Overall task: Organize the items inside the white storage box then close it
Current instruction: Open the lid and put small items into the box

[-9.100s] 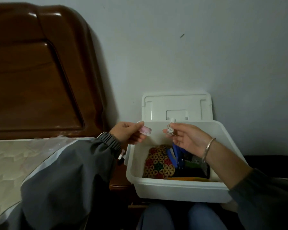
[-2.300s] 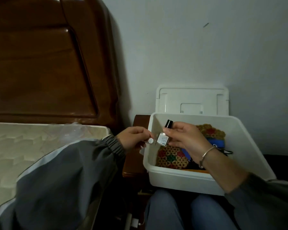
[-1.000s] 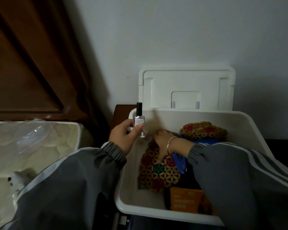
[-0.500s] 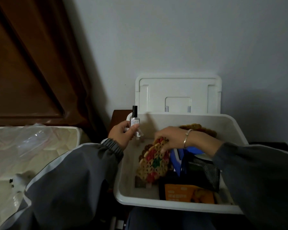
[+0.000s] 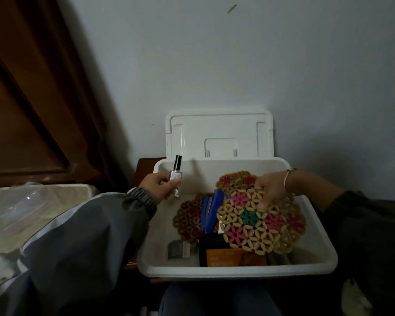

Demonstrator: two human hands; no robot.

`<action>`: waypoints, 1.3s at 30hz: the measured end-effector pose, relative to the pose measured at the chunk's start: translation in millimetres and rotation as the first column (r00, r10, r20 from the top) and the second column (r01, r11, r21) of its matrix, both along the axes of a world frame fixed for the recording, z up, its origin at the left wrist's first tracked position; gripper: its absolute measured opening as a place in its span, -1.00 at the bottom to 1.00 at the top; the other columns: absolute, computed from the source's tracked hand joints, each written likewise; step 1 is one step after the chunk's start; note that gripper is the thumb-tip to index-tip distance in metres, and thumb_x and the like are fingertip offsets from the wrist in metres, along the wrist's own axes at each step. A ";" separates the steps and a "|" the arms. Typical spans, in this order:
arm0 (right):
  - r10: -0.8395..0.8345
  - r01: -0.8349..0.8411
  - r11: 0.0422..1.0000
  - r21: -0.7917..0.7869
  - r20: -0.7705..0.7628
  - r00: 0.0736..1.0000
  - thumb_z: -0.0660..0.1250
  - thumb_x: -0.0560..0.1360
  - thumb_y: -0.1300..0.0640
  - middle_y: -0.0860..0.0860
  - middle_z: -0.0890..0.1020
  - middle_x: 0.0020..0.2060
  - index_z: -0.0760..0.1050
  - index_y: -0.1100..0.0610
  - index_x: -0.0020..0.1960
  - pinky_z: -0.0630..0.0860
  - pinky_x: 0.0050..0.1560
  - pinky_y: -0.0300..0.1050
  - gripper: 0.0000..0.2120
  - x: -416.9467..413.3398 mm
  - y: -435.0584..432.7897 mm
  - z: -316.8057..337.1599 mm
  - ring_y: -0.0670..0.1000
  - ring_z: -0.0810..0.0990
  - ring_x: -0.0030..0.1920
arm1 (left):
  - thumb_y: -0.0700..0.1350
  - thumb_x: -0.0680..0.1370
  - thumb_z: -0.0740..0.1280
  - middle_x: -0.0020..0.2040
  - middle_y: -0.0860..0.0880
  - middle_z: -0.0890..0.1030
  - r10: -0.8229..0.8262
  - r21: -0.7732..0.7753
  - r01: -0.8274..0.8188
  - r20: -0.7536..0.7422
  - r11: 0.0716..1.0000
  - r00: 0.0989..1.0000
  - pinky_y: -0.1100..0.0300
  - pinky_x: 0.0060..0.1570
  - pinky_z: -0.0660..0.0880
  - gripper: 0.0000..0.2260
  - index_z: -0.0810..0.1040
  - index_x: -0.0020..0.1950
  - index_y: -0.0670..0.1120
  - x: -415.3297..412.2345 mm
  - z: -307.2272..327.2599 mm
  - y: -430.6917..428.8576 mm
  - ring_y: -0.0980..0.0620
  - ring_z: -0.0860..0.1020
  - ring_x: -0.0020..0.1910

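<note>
The white storage box (image 5: 237,271) sits open before me, its lid (image 5: 219,133) leaning back against the wall. My left hand (image 5: 159,185) holds a small clear bottle with a black cap (image 5: 175,173) upright above the box's left rear corner. My right hand (image 5: 270,187) grips the upper edge of a round beaded flower mat (image 5: 258,220) and holds it tilted over the box's right half. A second beaded mat (image 5: 188,221) lies flat at the left, with a blue stapler (image 5: 211,209) on it. An orange packet (image 5: 224,256) and dark items lie at the front.
A dark wooden headboard (image 5: 32,99) stands at the left above a plastic-covered mattress (image 5: 32,206). A brown wooden nightstand (image 5: 146,165) shows behind the box's left corner. The grey wall (image 5: 237,53) is close behind the lid. My knees (image 5: 214,299) are below the box.
My right hand has lifted the colourful beaded mat from the box's left side and carried it to the right, uncovering the second mat and the stapler. The left hand keeps the bottle upright.
</note>
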State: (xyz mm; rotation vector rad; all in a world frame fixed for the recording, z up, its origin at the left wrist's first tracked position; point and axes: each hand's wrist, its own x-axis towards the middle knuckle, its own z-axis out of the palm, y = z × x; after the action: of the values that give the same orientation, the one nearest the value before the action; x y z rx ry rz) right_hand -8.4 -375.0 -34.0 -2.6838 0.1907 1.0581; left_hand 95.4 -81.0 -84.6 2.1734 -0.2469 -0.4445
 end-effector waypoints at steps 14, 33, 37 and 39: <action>-0.442 0.138 0.761 0.633 0.352 0.825 0.36 0.48 0.06 -0.01 0.62 0.09 0.58 0.12 0.12 0.47 0.13 -0.17 -0.75 34.9 89.0 -23.5 -0.03 0.57 0.10 | 0.02 0.52 0.34 -0.13 -0.01 0.62 -0.372 0.122 0.399 -0.194 0.909 0.908 0.08 0.02 0.56 -0.92 0.58 -0.12 0.05 -17.7 -3.6 -40.2 0.04 0.57 -0.15; -0.685 0.191 0.674 0.714 0.506 0.524 0.41 0.42 0.19 0.04 0.67 -0.18 0.59 0.16 -0.17 0.58 0.02 0.05 -0.96 31.9 52.5 -67.1 0.03 0.63 -0.12 | -0.18 0.50 0.34 -0.10 0.04 0.54 -0.433 0.582 0.304 0.094 0.755 0.896 0.24 -0.05 0.37 -0.90 0.60 -0.01 -0.09 29.8 -43.3 -61.9 0.06 0.49 -0.06; -0.699 0.177 0.660 0.731 0.510 0.501 0.42 0.42 0.19 0.01 0.66 -0.20 0.57 0.13 -0.19 0.57 0.03 0.00 -0.96 32.6 49.5 -67.7 0.03 0.63 -0.11 | -0.18 0.54 0.28 0.11 -0.07 0.59 -0.467 0.701 0.312 0.033 0.641 0.884 0.14 0.18 0.42 -0.82 0.61 0.09 -0.12 41.3 -58.2 -71.0 -0.05 0.52 0.13; -0.702 0.175 0.657 0.733 0.509 0.498 0.42 0.42 0.18 -0.01 0.65 -0.22 0.57 0.11 -0.20 0.57 0.01 -0.04 -0.95 32.8 48.5 -68.2 0.02 0.63 -0.12 | -0.21 0.54 0.27 0.12 -0.12 0.57 -0.528 0.767 0.314 0.038 0.560 0.848 0.15 0.12 0.44 -0.82 0.60 0.09 -0.16 46.3 -67.9 -74.2 -0.09 0.52 0.14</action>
State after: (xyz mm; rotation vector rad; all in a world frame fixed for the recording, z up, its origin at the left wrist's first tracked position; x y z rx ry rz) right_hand 24.4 -326.4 -102.3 -2.0165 0.3292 -0.2597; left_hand 141.7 -155.3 -152.5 3.0013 -0.9077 -0.5933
